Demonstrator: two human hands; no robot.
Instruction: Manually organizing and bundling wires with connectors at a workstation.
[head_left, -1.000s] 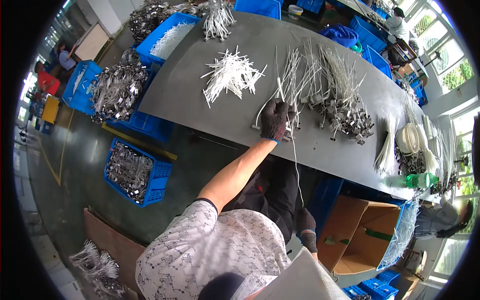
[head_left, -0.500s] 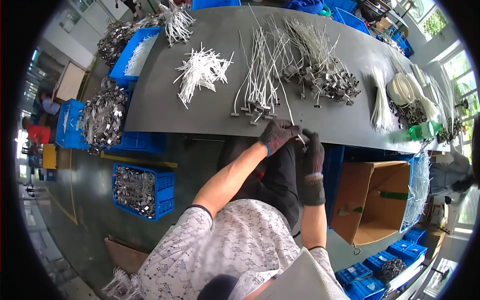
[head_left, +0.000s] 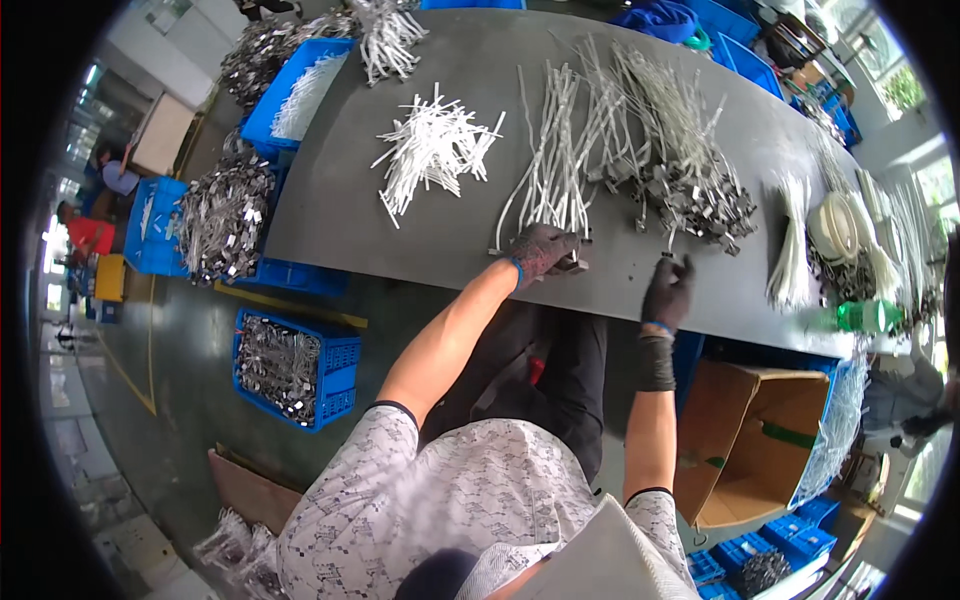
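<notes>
My left hand (head_left: 545, 250), in a dark speckled knit glove, is closed over the clip ends of a bunch of thin white strands (head_left: 553, 150) near the table's front edge. Dark metal clips (head_left: 572, 264) show beside its fingertips; the exact grip is partly hidden. My right hand (head_left: 668, 292), also gloved, reaches over the table edge with its fingers apart. Just beyond those fingertips lies a single small metal clip (head_left: 668, 255) on a short strand. Farther off is a heap of strands with dark clips (head_left: 700, 205).
Short white tubes (head_left: 437, 150) lie heaped on the grey table (head_left: 330, 190). At the right are a bundle of white strands (head_left: 792, 240) and a green bottle (head_left: 868, 317). A cardboard box (head_left: 745, 430) stands under the right side. Left, a blue crate (head_left: 345, 375) sits on the floor.
My hands were together over my lap, with a white strand at the left one. They have parted: left to the bunch on the table, right to the single clip. The view has shifted slightly.
</notes>
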